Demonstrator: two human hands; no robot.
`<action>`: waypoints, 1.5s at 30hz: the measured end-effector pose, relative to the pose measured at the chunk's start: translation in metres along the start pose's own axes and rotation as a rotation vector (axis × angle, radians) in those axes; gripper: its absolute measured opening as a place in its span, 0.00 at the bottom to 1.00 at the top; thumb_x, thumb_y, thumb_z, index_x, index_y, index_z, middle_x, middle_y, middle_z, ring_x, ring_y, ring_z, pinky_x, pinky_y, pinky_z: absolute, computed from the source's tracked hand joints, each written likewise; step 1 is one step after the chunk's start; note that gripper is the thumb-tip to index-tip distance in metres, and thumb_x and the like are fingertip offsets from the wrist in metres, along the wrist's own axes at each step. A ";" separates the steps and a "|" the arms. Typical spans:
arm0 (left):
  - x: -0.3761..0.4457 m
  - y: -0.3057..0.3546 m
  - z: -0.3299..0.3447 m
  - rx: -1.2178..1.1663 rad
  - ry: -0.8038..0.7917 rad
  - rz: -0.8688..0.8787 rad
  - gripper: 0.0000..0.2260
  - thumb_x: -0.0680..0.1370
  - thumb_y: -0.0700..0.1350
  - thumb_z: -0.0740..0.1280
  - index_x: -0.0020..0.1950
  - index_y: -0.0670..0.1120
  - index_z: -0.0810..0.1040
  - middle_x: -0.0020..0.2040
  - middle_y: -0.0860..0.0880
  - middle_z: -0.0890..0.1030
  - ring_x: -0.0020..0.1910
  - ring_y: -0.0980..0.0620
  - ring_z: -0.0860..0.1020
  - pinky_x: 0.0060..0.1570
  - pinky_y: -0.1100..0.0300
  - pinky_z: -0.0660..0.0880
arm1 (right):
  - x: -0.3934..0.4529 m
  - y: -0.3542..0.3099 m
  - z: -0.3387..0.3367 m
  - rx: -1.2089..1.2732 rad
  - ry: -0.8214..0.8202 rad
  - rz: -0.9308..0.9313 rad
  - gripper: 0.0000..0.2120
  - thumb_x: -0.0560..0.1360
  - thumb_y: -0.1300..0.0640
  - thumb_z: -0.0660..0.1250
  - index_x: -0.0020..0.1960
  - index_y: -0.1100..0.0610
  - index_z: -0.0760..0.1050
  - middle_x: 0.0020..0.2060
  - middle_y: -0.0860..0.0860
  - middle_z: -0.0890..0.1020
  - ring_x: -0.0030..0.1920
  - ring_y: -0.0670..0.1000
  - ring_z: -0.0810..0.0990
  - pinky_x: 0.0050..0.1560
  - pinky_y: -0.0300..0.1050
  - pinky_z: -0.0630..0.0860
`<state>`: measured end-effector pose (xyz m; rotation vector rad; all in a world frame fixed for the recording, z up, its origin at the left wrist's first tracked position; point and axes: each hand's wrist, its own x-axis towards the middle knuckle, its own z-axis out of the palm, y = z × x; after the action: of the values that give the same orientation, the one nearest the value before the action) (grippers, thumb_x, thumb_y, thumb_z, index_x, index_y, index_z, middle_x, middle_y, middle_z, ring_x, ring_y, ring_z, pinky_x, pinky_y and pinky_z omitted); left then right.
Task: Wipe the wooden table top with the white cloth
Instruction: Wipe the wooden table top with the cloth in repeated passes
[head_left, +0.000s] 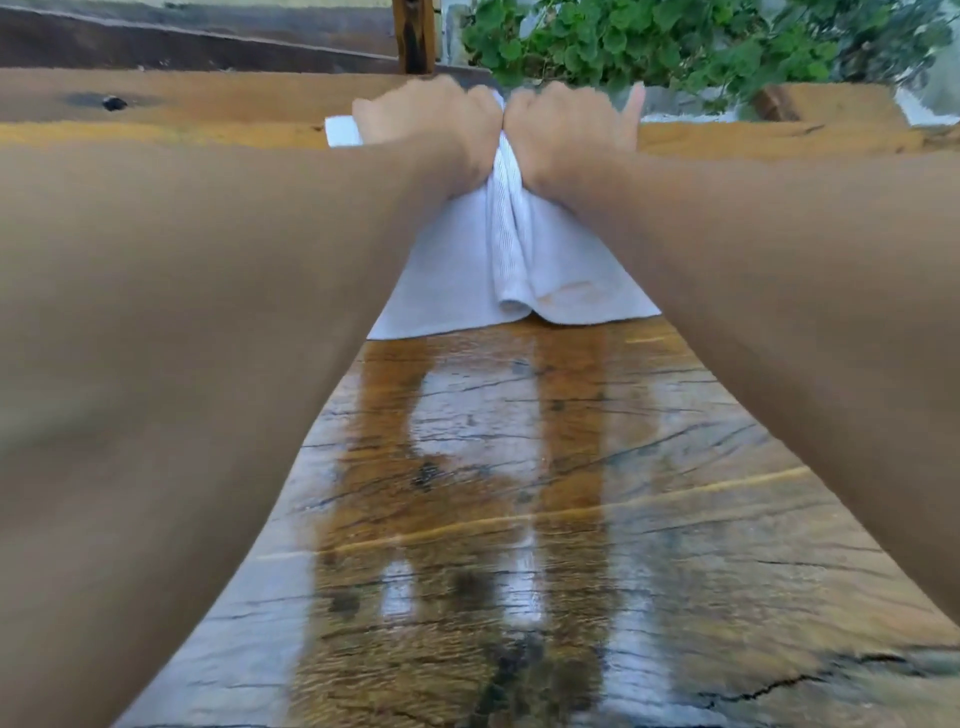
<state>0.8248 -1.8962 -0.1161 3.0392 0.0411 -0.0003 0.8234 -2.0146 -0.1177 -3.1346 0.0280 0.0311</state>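
Observation:
The white cloth (467, 270) lies stretched out on the wooden table top (519, 493), bunched into a ridge down its middle. Both arms reach far forward across the table. My left hand (431, 122) and my right hand (571, 124) sit side by side, knuckles touching, each closed on the far part of the cloth near the table's far edge. A corner of the cloth sticks out to the left of my left hand. The wood between my arms is glossy and reflective, with dark cracks and knots.
Past the far edge grow green leafy plants (675, 47). A wooden post (415, 36) stands behind the table at top centre. A dark knot hole (114, 103) marks the far left plank. A long crack (779, 686) runs near the front right.

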 end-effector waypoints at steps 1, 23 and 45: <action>-0.001 0.001 0.001 -0.012 0.028 -0.015 0.18 0.82 0.46 0.51 0.65 0.47 0.76 0.65 0.41 0.78 0.65 0.36 0.75 0.60 0.45 0.67 | -0.001 -0.001 0.001 0.010 0.053 -0.003 0.19 0.80 0.58 0.48 0.60 0.57 0.76 0.62 0.57 0.80 0.67 0.63 0.74 0.77 0.72 0.46; -0.105 -0.013 0.004 -0.007 0.034 0.084 0.25 0.86 0.50 0.44 0.83 0.43 0.52 0.84 0.45 0.54 0.82 0.42 0.52 0.78 0.44 0.53 | -0.105 -0.003 0.005 0.206 -0.021 -0.092 0.26 0.86 0.47 0.40 0.84 0.45 0.46 0.84 0.50 0.46 0.83 0.51 0.44 0.82 0.54 0.43; -0.377 -0.023 0.013 -0.143 -0.073 0.147 0.26 0.85 0.52 0.43 0.84 0.51 0.49 0.84 0.56 0.49 0.83 0.49 0.44 0.80 0.48 0.44 | -0.379 0.009 0.013 0.223 -0.078 -0.098 0.27 0.86 0.47 0.43 0.84 0.46 0.47 0.84 0.47 0.44 0.83 0.48 0.42 0.81 0.52 0.40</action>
<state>0.4474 -1.8848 -0.1309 2.8894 -0.1796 -0.0921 0.4440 -2.0167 -0.1234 -2.9043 -0.1150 0.1387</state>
